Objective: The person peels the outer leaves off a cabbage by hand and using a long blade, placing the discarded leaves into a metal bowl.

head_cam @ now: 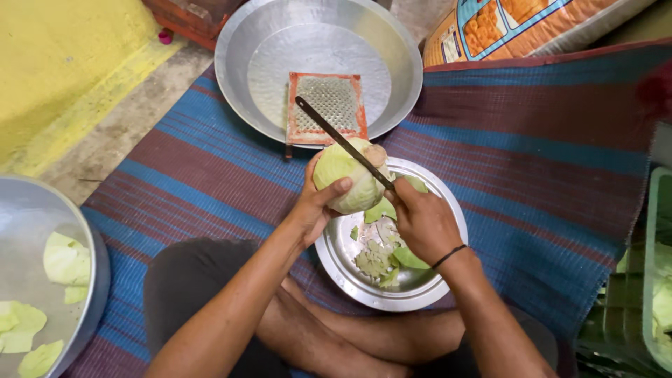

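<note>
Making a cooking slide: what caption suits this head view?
Left hand holds a cabbage over a steel plate; right hand cuts with a knife.

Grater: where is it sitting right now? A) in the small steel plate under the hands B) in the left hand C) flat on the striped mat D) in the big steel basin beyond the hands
D: the grater leans inside the big steel basin, beyond the cabbage that the left hand holds.
</note>
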